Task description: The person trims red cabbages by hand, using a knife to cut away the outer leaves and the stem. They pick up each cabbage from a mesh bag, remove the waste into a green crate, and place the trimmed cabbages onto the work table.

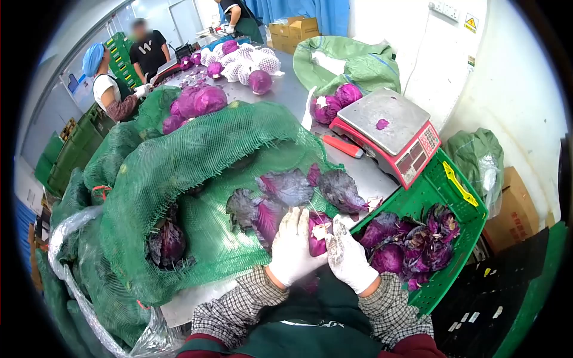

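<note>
A red cabbage (318,230) shows only as a sliver between the gloved left hand (291,247) and right hand (347,258), with the rest hidden by the fingers. A second cabbage (167,243) lies veiled inside the green mesh sack (179,161), which hides the near left corner of the worktop (292,89). The display on the scale (370,113) and the wall sign (471,22) are too small to read. At the worktop's far end, a co-worker (239,15) is cut off by the top edge.

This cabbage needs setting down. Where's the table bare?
Bare table lies between the net sack and the scale, around the knife; more between the wrapped cabbages and the green bag. Crowded: loose leaves before the cabbage in your left hand and right hand, and the crate.
</note>
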Demonstrator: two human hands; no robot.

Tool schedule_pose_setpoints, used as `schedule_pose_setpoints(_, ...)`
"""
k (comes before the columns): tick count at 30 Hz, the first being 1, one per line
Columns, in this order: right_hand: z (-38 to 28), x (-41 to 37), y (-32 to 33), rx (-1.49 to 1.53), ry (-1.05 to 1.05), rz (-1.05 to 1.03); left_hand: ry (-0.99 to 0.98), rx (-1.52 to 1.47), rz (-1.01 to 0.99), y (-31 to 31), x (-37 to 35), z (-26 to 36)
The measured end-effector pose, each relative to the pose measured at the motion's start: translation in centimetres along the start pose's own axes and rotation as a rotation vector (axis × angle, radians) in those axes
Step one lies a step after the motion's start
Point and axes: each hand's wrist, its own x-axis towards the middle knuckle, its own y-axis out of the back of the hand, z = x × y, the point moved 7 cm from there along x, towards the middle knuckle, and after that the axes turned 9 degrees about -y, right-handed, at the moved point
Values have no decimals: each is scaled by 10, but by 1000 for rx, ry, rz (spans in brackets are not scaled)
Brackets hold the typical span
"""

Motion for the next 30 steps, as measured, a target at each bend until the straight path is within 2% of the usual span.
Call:
schedule_pose_setpoints(1,1,2,-2,35,-98,-90,0,30,16,0,1,3)
schedule_pose_setpoints(2,13,7,-11,-52,-134,-138,3,61,30,-1,2,5)
schedule_pose_setpoints(4,26,19,-24,-349,86,-102,16,102,75,-4,4,7)
schedule_pose_setpoints(5,19,16,-25,-804,360,29,32,109,73,-5,6,8)
schedule_pose_setpoints(8,10,36,-7,-521,349,-54,87,98,64,-8,11,8)
schedule_pose_setpoints(9,5,39,-8,-812,439,-16,30,110,44,-8,10,15)
schedule_pose_setpoints(10,18,58,6,-514,223,-71,-28,126,25,-6,5,23)
schedule_pose_setpoints(11,52,60,0,-697,438,122,-90,150,12,-5,0,29)
schedule_pose_setpoints(13,62,52,5,-661,637,201,-181,68,101,-2,-15,27)
schedule_pose_setpoints(16,104,45,9,-252,236,123,-258,-271,230,7,-38,-25)
schedule_pose_setpoints(17,99,36,12,-310,297,165,-208,-416,170,7,-46,-45)
schedule_pose_setpoints(18,100,30,15,-189,311,234,-130,-495,108,6,-54,-62)
schedule_pose_setpoints(20,122,25,11,47,168,238,-2,-688,-2,9,-63,-82)
schedule_pose_setpoints(21,125,22,11,117,121,231,-71,-638,-35,16,-65,-84)
schedule_pose_setpoints(22,126,20,8,151,98,213,-19,-714,-51,17,-68,-87)
schedule_pose_setpoints(24,121,16,13,143,105,219,79,-916,-68,17,-73,-86)
schedule_pose_setpoints(26,112,11,18,64,147,229,141,-987,-113,20,-71,-85)
schedule_pose_setpoints(28,67,-3,28,-411,392,226,189,-1064,-150,19,-71,-88)
schedule_pose_setpoints(30,46,-6,41,-281,307,178,264,-1087,-147,22,-76,-84)
